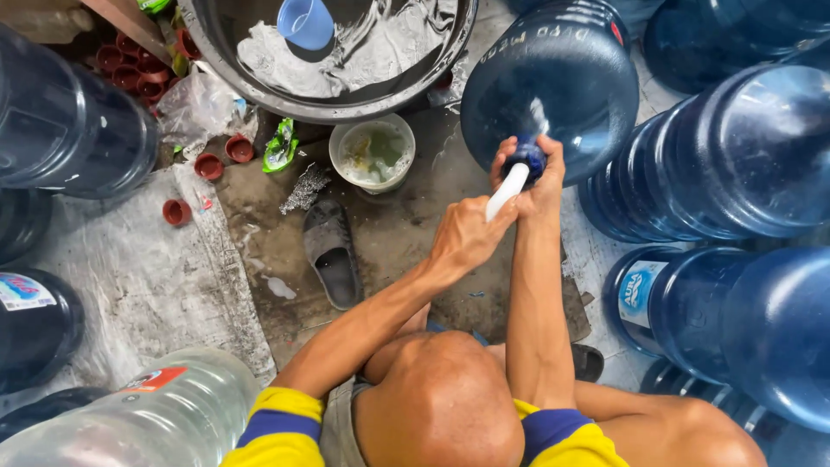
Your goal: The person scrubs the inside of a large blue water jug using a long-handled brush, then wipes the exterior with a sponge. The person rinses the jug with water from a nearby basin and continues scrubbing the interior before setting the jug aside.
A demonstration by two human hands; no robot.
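A large blue water jug [553,78] lies tilted with its neck pointing toward me. My right hand [545,186] is wrapped around the jug's neck and holds it. My left hand [465,238] grips a white brush handle [505,192] that runs up into the jug's mouth. The end of the brush inside the jug is hidden. Both forearms reach forward over wet concrete ground. A bare head and yellow-and-blue sleeves show at the bottom edge.
A black basin [259,82] of soapy water with a blue cup [305,22] sits at the top. Below it are a small white bucket [373,154], a dark slipper [333,251] and red caps [208,165]. Several blue jugs [743,156] crowd the right; dark jugs [69,130] and a clear jug [147,415] stand left.
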